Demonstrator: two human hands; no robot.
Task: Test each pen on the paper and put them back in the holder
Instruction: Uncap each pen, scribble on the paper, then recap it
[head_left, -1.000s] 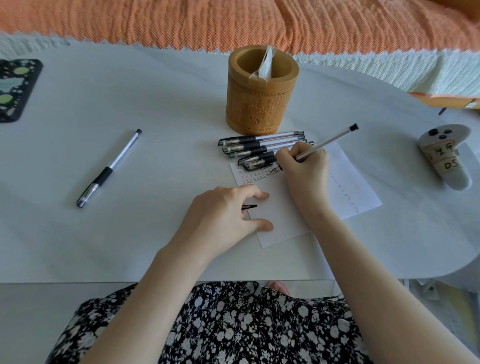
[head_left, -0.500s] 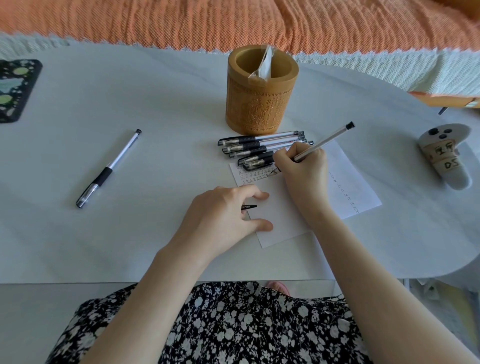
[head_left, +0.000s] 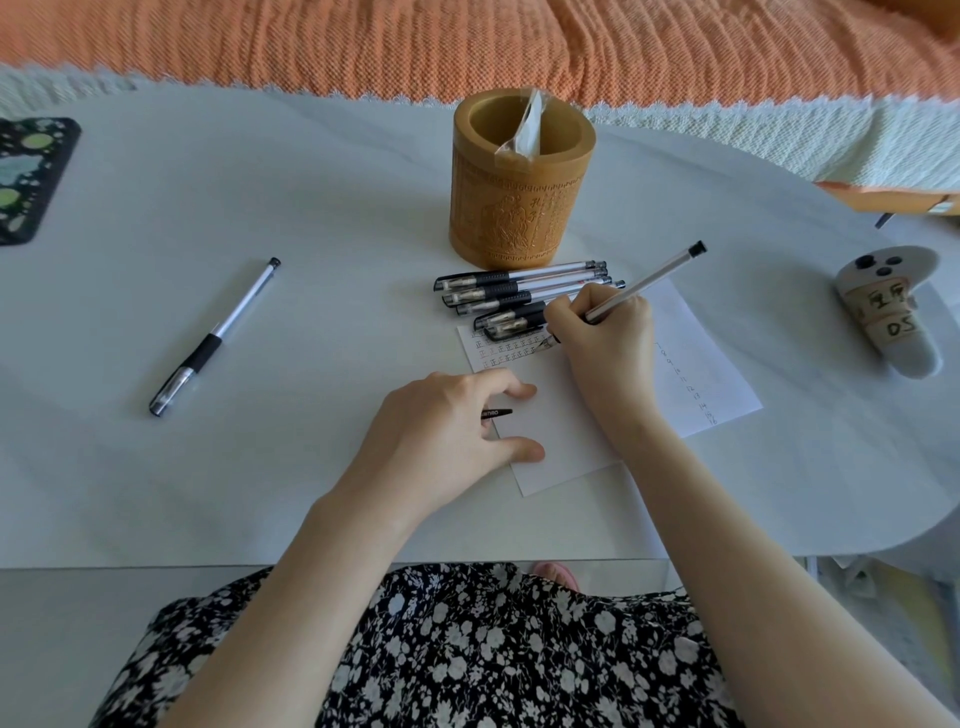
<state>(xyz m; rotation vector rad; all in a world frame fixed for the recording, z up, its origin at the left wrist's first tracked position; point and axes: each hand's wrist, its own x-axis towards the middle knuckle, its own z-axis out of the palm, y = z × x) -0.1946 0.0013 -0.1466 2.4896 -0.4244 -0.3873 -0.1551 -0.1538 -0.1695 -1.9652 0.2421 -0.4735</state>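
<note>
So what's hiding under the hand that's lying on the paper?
A small black pen cap pokes out from under the left hand, between thumb and forefinger. Below that lies the white paper. The cap's other end is covered by the curled fingers.

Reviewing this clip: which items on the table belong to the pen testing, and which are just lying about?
Job: pen in right hand; paper; pen cap in left hand; row of pens; lone pen; bamboo holder.
Lying about: white controller; dark patterned mat; wrapper in the holder.
</note>
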